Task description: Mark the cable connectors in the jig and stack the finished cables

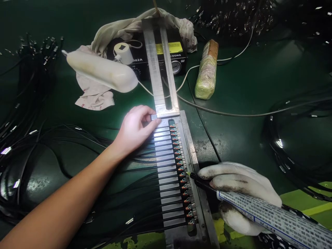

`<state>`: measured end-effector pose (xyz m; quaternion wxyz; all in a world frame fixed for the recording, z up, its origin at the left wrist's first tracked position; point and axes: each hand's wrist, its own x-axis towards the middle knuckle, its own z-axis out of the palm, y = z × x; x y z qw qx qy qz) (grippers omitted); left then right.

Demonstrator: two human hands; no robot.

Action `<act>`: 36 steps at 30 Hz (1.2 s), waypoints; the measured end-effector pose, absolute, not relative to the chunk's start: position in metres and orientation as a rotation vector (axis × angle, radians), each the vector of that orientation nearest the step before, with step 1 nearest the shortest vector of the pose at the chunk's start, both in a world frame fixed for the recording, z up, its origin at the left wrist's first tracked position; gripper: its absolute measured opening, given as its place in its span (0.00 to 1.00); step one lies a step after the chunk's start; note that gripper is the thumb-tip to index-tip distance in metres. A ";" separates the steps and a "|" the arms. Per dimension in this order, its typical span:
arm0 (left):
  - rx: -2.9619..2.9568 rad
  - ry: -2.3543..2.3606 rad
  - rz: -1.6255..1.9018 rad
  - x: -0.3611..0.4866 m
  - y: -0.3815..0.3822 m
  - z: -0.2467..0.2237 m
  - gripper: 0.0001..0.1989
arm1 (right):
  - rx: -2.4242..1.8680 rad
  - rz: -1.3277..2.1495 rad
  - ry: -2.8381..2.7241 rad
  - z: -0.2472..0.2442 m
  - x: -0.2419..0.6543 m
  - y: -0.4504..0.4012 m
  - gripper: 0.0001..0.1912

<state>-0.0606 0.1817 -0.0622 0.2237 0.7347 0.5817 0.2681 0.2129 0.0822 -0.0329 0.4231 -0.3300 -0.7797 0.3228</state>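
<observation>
My bare left hand (137,126) pinches the upper left corner of a metal fixture (164,166) between thumb and fingers. Across that fixture lie several black cables (145,171), side by side. Their ends carry small connectors with green and orange parts (178,152) in a row near the right rail. In a white, stained glove, my right hand (241,193) is closed around a white printed tube (272,216) with a black nozzle (203,181). The nozzle's thin tip meets or hovers over a connector midway down the row; contact cannot be made out.
Behind the fixture a slotted metal plate (151,65) leans on a black box with a gauge (176,67). A white lamp-like object (101,71), cloth (95,98) and a wrapped block (207,69) are nearby. Cable bundles (33,62) lie left and right (282,145).
</observation>
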 end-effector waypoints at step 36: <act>2.055 1.594 0.732 -0.060 0.182 -0.062 0.11 | -0.825 0.829 -1.916 -0.029 0.220 0.076 0.11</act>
